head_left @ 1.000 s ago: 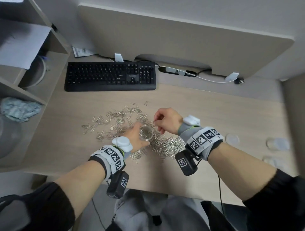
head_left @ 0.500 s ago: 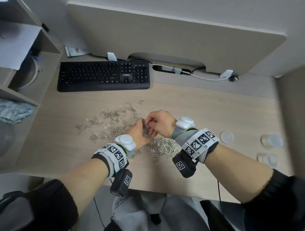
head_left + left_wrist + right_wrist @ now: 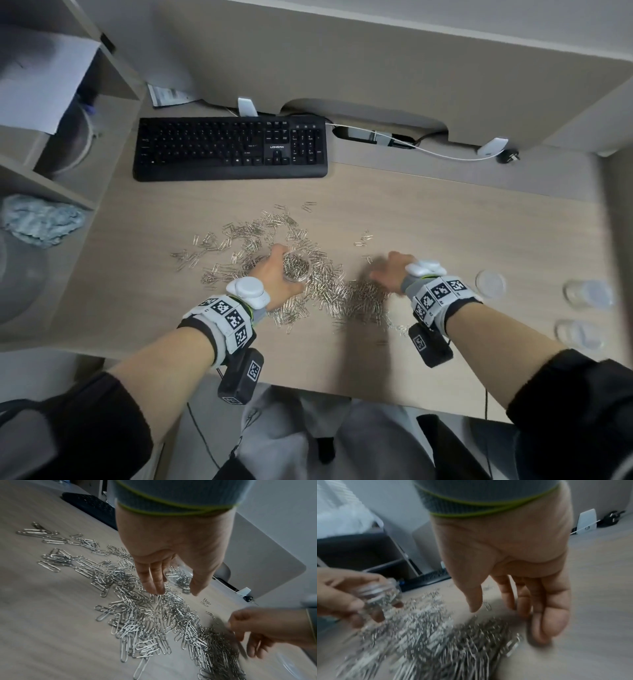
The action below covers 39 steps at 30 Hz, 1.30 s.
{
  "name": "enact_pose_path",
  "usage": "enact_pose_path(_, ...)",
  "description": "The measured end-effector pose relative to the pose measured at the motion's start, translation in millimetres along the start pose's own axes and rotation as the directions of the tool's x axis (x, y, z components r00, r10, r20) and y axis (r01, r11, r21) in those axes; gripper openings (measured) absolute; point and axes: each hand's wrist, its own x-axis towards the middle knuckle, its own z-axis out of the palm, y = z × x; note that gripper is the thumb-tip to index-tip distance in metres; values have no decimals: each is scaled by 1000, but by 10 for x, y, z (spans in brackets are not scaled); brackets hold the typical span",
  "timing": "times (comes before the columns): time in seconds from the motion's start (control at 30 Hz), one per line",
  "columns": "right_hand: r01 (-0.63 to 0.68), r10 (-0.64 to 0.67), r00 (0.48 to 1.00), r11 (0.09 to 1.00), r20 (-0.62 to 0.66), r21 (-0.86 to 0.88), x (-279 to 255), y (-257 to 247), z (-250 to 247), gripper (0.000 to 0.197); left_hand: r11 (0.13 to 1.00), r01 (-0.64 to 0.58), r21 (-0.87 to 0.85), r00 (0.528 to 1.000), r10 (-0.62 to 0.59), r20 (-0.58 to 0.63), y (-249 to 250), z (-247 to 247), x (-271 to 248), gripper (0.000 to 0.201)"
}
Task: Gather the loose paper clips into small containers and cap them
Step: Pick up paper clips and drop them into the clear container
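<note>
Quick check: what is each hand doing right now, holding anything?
Left hand: grips the clip-filled container.
Right hand: open, holds nothing, fingers loose over the paper clips.

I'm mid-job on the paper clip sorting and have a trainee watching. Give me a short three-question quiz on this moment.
1. True or false: the small clear container already has its cap on.
2. Which hand holds that container: A) left hand, B) right hand, C) neither?
3. Fill in: on the desk, the loose round lid lies to the ____ of the paper clip pile.

Key
1. False: its mouth is open and paper clips show inside.
2. A: the left hand grips it, while the right hand is blurred, fingers hanging loose over the pile.
3. Right.
</note>
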Motion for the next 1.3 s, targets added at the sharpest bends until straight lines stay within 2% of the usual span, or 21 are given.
enact_pose_path(0.03,-24,23,1000,1000,18,3,22,5,69,30,1000,-3,0,1000,3,0,-24,-1,-14,74)
enact_pose_path(0.07,-64,63,998,998,14,26,61,-33,153,42,1000,-4,2,1000,4,-2,-60,-10,-29,74)
enact_pose_path(0.13,-87,89,996,995,-31,53,157,-178,334,79,1000,12,-5,1000,-12,-8,-127,-28,-55,76)
enact_pose_path(0.17,-65,67,997,997,-45,34,207,-266,421,90,1000,21,-6,1000,-21,-12,-154,-36,-68,77)
enact_pose_path(0.23,1,-2,999,1000,-35,-21,172,-464,506,95,1000,21,3,1000,-21,-16,-182,-47,-96,76)
enact_pose_path(0.27,38,-41,998,996,-36,-79,112,-567,514,93,1000,16,0,1000,-16,-21,-192,-54,-107,73)
enact_pose_path(0.33,82,-95,994,975,-54,-208,97,-773,568,75,1000,26,-10,999,-26,-27,-233,-92,-126,71)
enact_pose_path(0.43,93,-106,993,973,-51,-213,152,-953,632,51,999,41,17,999,-41,-9,-316,-142,-144,76)
enact_pose_path(0.5,132,-131,991,980,21,-152,142,-941,552,47,999,42,34,999,-43,6,-364,-160,-151,78)
enact_pose_path(0.57,167,-167,986,986,21,-13,145,-864,475,42,998,44,47,999,-45,16,-401,-178,-154,80)
enact_pose_path(0.67,100,-107,994,976,29,192,172,-773,359,35,998,51,48,998,-52,21,-396,-179,-142,79)
enact_pose_path(0.73,63,-94,994,915,58,397,172,-749,274,32,998,50,39,999,-50,14,-355,-164,-128,78)
enact_pose_path(0.83,91,-139,989,835,49,543,110,-721,112,26,999,36,19,999,-36,15,-274,-125,-101,74)
enact_pose_path(0.97,184,-257,966,740,20,647,-65,-779,-100,14,1000,3,27,1000,-4,29,-149,-63,-39,79)
enact_pose_path(1.1,255,-347,938,673,-9,695,-216,-859,-245,16,997,-46,58,999,45,18,-21,-38,16,79)
enact_pose_path(1.2,296,-361,932,686,-42,664,-286,-905,-303,13,995,-79,62,997,78,11,68,-34,41,76)
enact_pose_path(1.3,340,-374,925,737,-65,584,-335,-926,-345,12,993,-96,65,995,97,-5,163,-24,44,71)
